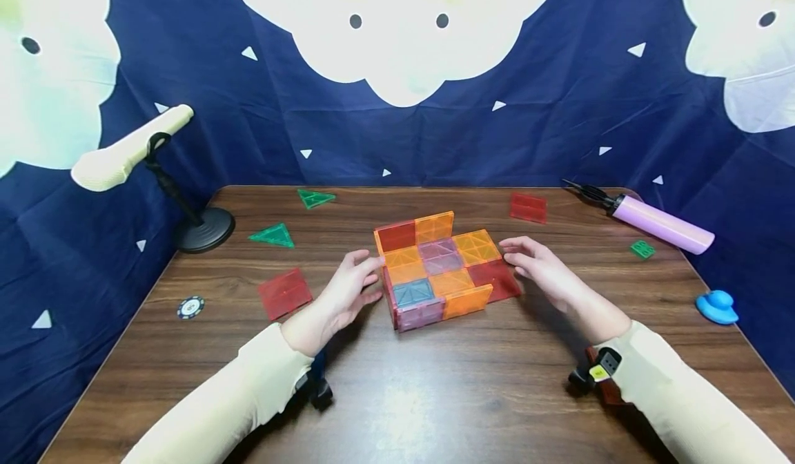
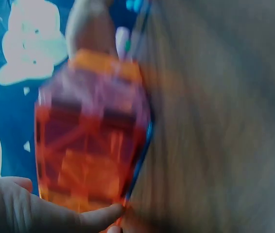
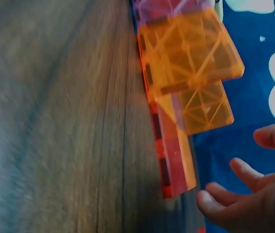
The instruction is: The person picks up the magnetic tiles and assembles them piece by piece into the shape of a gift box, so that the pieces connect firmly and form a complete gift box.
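Observation:
Magnetic building tiles, translucent orange, red, purple and blue, form a flat floor with upright walls along the left, part of the back and part of the front, in mid-table. The left hand is at the left wall, fingers loosely bent and gripping nothing; in the left wrist view, which is blurred, a fingertip appears to touch the wall's lower edge near a red tile. Beside the flat red corner tile is the right hand, its fingers loosely curved. The right wrist view shows them apart from the upright orange tile.
Around the structure lie a red square tile, green triangle tiles, another red tile and a poker chip. A black stand is at the left; a purple hand pump, green brick and blue toy hat are right.

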Demonstrator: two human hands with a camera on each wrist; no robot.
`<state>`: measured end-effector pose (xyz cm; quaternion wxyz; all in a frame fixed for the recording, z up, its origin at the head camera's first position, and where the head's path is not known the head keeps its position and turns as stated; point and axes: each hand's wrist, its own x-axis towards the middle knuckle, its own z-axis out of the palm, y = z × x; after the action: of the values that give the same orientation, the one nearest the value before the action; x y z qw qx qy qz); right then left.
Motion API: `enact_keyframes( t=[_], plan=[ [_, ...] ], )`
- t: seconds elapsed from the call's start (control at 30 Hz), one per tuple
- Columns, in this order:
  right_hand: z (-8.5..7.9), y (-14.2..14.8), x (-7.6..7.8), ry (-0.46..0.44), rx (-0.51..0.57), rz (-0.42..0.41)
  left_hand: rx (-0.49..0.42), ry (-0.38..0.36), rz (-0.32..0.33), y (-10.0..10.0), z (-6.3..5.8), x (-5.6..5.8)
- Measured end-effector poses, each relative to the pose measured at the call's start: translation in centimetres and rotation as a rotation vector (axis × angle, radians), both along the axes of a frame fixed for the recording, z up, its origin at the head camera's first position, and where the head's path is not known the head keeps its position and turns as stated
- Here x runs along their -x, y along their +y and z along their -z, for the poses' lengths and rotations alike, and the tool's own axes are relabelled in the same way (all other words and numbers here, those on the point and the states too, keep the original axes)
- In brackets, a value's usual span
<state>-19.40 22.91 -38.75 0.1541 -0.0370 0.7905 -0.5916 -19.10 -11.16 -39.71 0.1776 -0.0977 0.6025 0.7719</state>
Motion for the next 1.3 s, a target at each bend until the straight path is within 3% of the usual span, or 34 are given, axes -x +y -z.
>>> enact_keyframes(
  t=[0.13, 0.27, 0.43, 0.7, 1.0, 1.3],
  plan=[
    [0.7, 0.0, 0.9, -0.063, 0.042, 0.039, -0.027, -0.010, 0.058, 0.3, -0.1, -1.5],
    [1.2, -0.1, 1.3, -0.087, 0.064, 0.048, -0.031, 0.019, 0.099, 0.4, 0.0, -1.9],
    [1.3, 0.3, 0.8, -0.099, 0.049, 0.062, -0.015, 0.052, 0.154, 0.4, 0.5, -0.9],
    [1.1, 1.4, -2.1, -0.094, 0.089, 0.050, 0.011, 0.034, 0.228, -0.7, 0.6, 0.8],
    [0.9, 0.9, -2.8, -0.091, 0.121, 0.084, 0.002, 0.051, 0.261, -1.0, 0.5, 0.9],
    [0.5, 0.7, -2.4, 0.018, 0.157, 0.116, -0.004, 0.040, 0.258, -1.1, 0.5, 0.8]
  ],
)
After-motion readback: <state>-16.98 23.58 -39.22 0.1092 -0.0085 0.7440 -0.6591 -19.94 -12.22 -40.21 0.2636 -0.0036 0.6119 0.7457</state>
